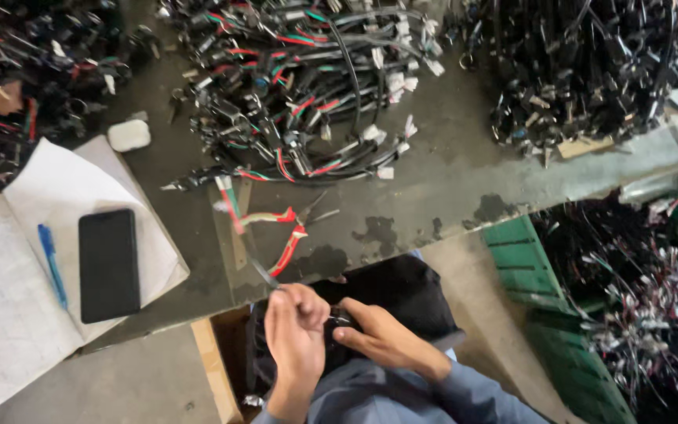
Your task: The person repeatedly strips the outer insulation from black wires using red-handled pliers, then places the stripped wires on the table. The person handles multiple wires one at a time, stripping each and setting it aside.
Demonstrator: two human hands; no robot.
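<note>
- The left hand [296,326] is curled into a closed grip, its fingers pinching a thin grey metal tool [264,275] whose tip points up and away toward the surface edge.
- The right hand [382,338] is also closed, its fingers wrapped over a small black connector piece [341,318] held between the two hands; the hands touch each other around it.
- Both hands sit just below the near edge of the grey worn surface [449,188], above a dark cloth-like bundle [402,286] on the person's lap.
- Pliers with red and green striped handles [272,228] lie on the surface just beyond the left hand, close to the edge.
- Farther from the hands than the pliers, a large tangle of black wire harnesses with red and green leads and white tags [308,86] covers the middle of the surface.
- To the right of that tangle lies a second heap of black cables [590,71].
- Left of the pliers lies an open paper notebook [33,259], carrying a black phone [108,265] face up and a blue pen [52,265] just beside it.
- Beyond the notebook sits a small white case [129,135], and another pile of wiring [17,71] fills the far left corner.
- Right of the hands, below the surface, green crates [543,298] hold more wire bundles [653,314].
</note>
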